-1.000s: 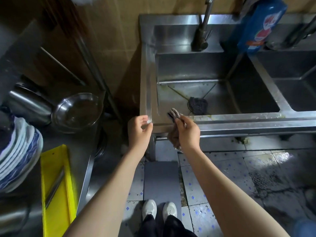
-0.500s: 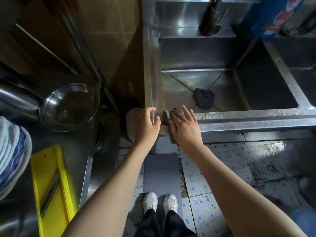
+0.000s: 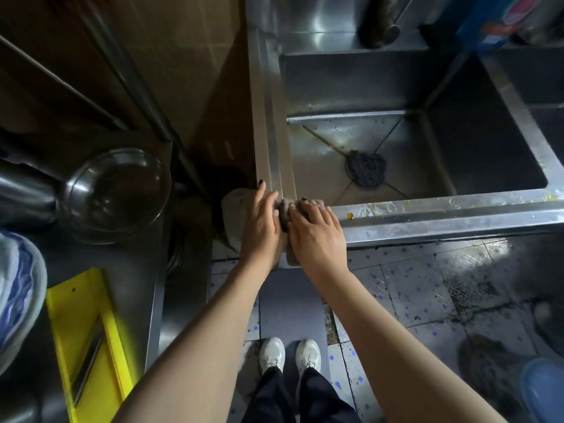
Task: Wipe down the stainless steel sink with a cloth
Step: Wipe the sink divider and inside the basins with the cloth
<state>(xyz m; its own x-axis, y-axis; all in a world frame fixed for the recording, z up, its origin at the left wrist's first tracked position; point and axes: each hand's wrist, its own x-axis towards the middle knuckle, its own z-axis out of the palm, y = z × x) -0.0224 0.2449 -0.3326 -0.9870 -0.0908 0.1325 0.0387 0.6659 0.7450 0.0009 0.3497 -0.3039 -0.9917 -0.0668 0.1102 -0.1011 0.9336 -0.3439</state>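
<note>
**Cloth spread over the sink's front-left corner, both hands flat on it**

The cloth (image 3: 285, 209) – grey-brown and bunched – lies draped over the front-left corner of the stainless steel sink (image 3: 442, 215). One flap hangs off the left side and another down the front face. The left hand (image 3: 261, 228) lies on it with fingers straight, its fingertips reaching the sink's left rim. The right hand (image 3: 317, 235) presses flat beside it, fingers stretched out along the front rim. The two hands sit side by side, nearly touching, with a ridge of cloth showing between them.

The front rim carries yellowish smears and wet marks – a dark scouring wad (image 3: 366, 168) sits over the basin's drain. On the counter to the left stand a steel bowl (image 3: 116, 193), a yellow slicer (image 3: 88, 340) and stacked blue-patterned plates (image 3: 18, 296). White shoes (image 3: 290, 355) stand on the tiled floor below.
</note>
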